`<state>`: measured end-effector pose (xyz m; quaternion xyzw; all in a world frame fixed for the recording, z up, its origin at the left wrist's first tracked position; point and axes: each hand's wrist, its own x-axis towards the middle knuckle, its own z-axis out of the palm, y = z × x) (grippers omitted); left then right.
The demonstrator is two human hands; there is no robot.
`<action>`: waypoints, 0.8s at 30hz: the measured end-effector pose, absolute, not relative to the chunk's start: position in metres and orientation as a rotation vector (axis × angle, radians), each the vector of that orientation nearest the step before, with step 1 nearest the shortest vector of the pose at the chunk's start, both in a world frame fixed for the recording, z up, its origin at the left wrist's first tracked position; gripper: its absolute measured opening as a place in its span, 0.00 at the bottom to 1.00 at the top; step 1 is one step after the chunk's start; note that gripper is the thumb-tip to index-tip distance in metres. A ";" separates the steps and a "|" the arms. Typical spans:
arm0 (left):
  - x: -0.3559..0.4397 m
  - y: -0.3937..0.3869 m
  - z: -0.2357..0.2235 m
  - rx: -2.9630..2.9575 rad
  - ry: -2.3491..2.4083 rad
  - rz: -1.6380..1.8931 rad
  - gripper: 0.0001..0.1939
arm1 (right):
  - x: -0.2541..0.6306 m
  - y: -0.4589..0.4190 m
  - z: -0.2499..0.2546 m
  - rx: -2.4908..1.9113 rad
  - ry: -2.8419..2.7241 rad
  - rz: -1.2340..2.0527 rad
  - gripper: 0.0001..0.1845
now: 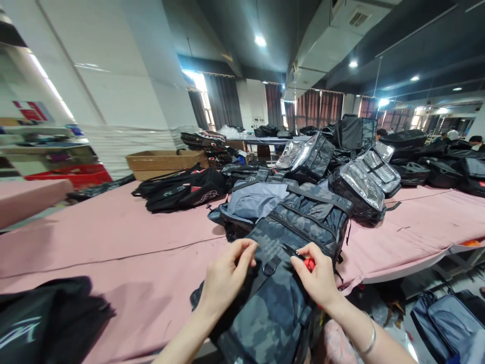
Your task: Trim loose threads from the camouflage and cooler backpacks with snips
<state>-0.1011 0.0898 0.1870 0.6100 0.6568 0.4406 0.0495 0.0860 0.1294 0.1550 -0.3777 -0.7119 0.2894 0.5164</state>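
A grey-and-black camouflage backpack [265, 323] lies in front of me at the edge of the pink-covered table, its upper part stretching away from me. My right hand [318, 278] is closed round small thread snips [291, 250] with a red handle; the dark blades point left over the bag. My left hand [227, 275] hovers above the bag's left side, thumb and fingertips pinched together. Anything between those fingertips is too small to make out. Between both hands a black D-ring [269, 268] sits on a strap of the bag.
Black bags [182, 189] and open silver-lined bags [359, 187] are piled across the pink table [125, 253]. Another black bag [49, 318] lies at the near left. A cardboard box [162, 162] stands behind. Below the right edge are more bags [447, 323].
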 end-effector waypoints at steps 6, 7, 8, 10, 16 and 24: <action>-0.092 0.100 0.193 2.185 2.168 0.599 0.10 | 0.084 0.128 0.153 -0.933 -1.715 0.671 0.10; -0.088 0.101 0.194 2.193 2.195 0.539 0.09 | 0.084 0.128 0.153 -0.931 -1.719 0.666 0.10; -0.085 0.102 0.194 2.197 2.215 0.510 0.08 | 0.084 0.128 0.152 -0.929 -1.725 0.662 0.10; -0.078 0.104 0.193 2.210 2.244 0.468 0.09 | 0.084 0.128 0.151 -0.930 -1.735 0.653 0.10; -0.069 0.107 0.182 2.277 2.271 0.415 0.11 | 0.084 0.129 0.154 -0.946 -1.759 0.607 0.10; -0.082 0.098 0.174 2.211 2.200 0.735 0.12 | 0.085 0.125 0.155 -1.024 -2.067 0.393 0.07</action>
